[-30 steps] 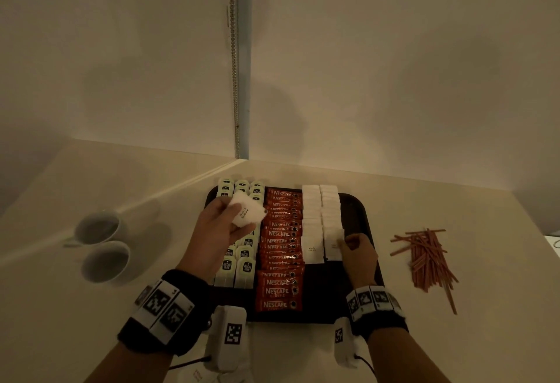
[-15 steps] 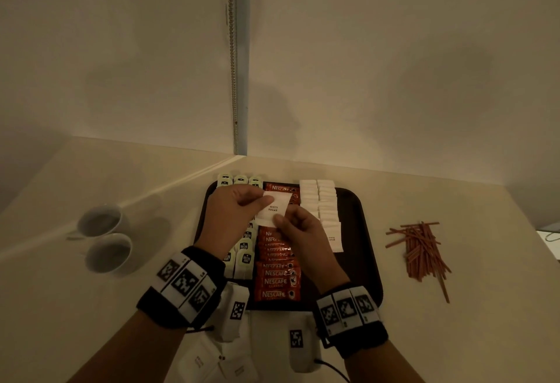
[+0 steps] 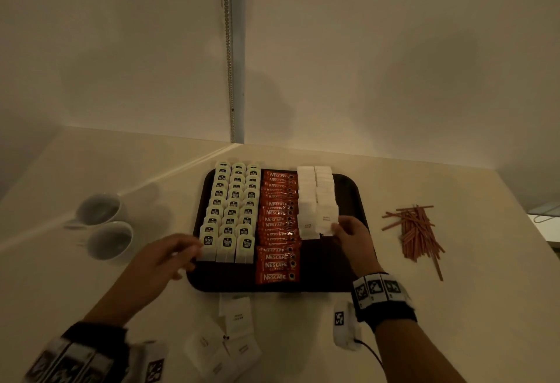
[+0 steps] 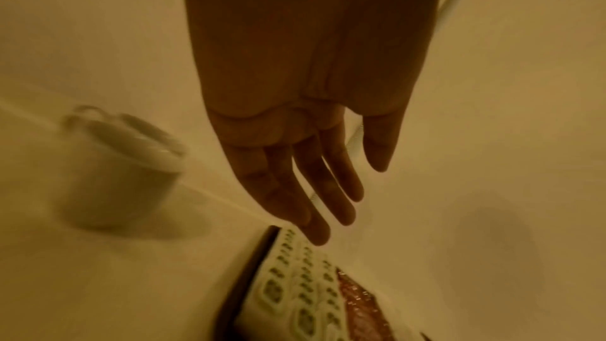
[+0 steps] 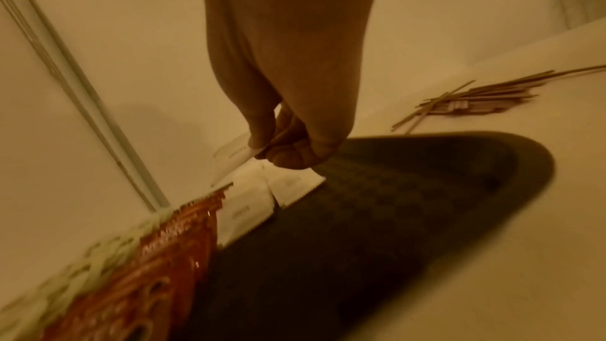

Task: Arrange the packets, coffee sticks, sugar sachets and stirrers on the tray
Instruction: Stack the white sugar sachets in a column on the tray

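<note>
A dark tray (image 3: 351, 188) holds three rows of pale green packets (image 3: 231, 210), a column of red coffee sticks (image 3: 277, 225) and two columns of white sugar sachets (image 3: 315, 191). My right hand (image 3: 348, 232) pinches a white sugar sachet (image 3: 327, 219) at the near end of the right sachet column; in the right wrist view the sachet (image 5: 234, 154) sits between thumb and fingers just above the laid ones. My left hand (image 3: 169, 257) hovers empty with straight fingers (image 4: 331, 191) by the tray's front left corner. Loose sugar sachets (image 3: 230, 337) lie in front of the tray. Brown stirrers (image 3: 416, 232) lie in a heap right of it.
Two white cups (image 3: 103, 225) stand on the table left of the tray. Walls meet in a corner behind the tray, with a vertical strip (image 3: 233, 49) running down it. The tray's right part (image 5: 410, 204) is bare.
The sachet has passed from my left hand to my right, which carried it right to the near end of the sachet column. My left hand drew back toward the tray's front left corner.
</note>
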A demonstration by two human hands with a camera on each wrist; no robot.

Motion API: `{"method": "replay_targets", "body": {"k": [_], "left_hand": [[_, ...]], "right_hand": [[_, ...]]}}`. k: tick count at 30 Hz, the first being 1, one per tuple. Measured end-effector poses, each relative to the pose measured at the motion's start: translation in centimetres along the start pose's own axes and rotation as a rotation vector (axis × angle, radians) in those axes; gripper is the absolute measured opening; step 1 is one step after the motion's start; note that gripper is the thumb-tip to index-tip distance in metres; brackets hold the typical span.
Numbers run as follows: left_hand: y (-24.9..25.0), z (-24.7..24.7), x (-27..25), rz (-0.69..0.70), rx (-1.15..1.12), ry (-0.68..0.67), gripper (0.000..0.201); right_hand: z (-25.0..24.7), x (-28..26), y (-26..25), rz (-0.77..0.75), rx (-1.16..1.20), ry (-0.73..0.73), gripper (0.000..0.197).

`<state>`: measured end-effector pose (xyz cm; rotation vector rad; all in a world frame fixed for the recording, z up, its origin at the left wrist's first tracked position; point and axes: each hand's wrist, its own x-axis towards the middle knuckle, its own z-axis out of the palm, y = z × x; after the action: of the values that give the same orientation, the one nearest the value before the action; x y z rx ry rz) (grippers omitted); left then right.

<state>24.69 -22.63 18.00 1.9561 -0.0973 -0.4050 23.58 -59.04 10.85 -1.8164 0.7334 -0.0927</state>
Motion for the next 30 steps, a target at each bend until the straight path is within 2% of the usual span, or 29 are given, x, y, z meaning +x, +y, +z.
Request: {"method": "replay_targets", "body": {"k": [5, 10, 20, 23, 25, 27, 29, 30], "left_hand": [[-6.4, -2.1, -3.8, -0.219, -0.067, 0.125, 0.019], [-10.8, -3.8, -6.6, -0.391, -0.122, 0.199, 0.017], [-13.7, -6.3, -9.4, -0.532, -0.168, 0.247, 0.020], [-13.7, -6.5, -10.4, -0.515, -0.187, 0.252, 0.020], [-13.7, -6.4, -11.4, -0.513, -0.206, 0.269, 0.020], [-13.9, -6.1, -12.2, -0.512, -0.219, 0.282, 0.020], [-14.4, -5.9, -13.3, -0.516, -0.236, 0.296, 0.019], [-14.6, -5.9, -13.7, -0.518, -0.243, 0.299, 0.019]], "right_hand": [[1.8, 0.4, 2.5, 0.125, -0.141, -0.015, 0.019], [3.2, 0.2, 2.2, 0.118, -0.223, 0.047, 0.024], [4.3, 0.0, 2.1, 0.062, -0.330, 0.134, 0.022], [4.6, -1.2, 0.6, -0.069, -0.332, 0.149, 0.026], [5.5, -3.9, -1.1, -0.235, -0.306, 0.002, 0.024], [6.6, -7.8, -2.6, -0.307, -0.333, -0.355, 0.033], [8.0, -11.8, -2.7, -0.370, -0.612, -0.716, 0.061], [8.7, -13.2, -2.0, -0.444, -0.786, -0.821, 0.078]]}}
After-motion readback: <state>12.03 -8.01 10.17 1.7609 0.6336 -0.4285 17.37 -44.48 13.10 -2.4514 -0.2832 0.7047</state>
